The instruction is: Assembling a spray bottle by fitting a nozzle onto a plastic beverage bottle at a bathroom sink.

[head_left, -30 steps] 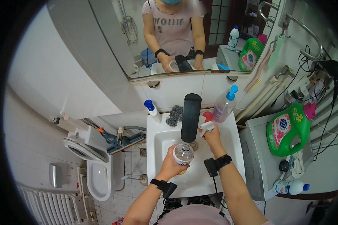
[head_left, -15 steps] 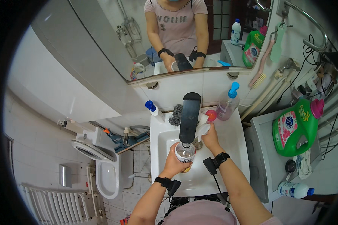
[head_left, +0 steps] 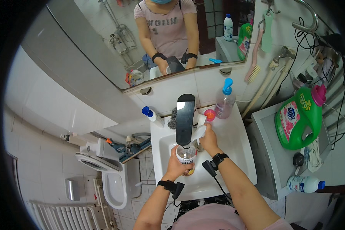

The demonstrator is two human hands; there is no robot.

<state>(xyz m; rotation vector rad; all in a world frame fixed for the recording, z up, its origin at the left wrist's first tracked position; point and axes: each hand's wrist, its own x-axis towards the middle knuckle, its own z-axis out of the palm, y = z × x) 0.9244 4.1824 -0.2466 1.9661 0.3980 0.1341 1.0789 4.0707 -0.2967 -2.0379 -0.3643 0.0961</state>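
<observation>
My left hand (head_left: 174,164) is wrapped round a clear plastic cup (head_left: 186,153) with printing on its side. The cup is upright under the front end of a long dark faucet (head_left: 185,119), and a short clear stream shows between them. Something yellowish shows below the cup, too small to name. To the right of the faucet, my right hand (head_left: 209,138) is closed on a smooth white piece (head_left: 199,132); its kind is not clear. Both hands are over the white sink (head_left: 218,176).
Along the sink's back edge stand a white bottle with a blue cap (head_left: 153,116), a grey scouring pad (head_left: 172,119), a pink round container (head_left: 209,114) and a pump bottle (head_left: 225,100). To the right, a green detergent jug (head_left: 299,119) stands on a grey cabinet (head_left: 262,130). A toilet (head_left: 117,188) is at left.
The view has shifted a little, so most things sit further left. My left hand still holds the cup under the faucet, and my right hand keeps hold of the white piece.
</observation>
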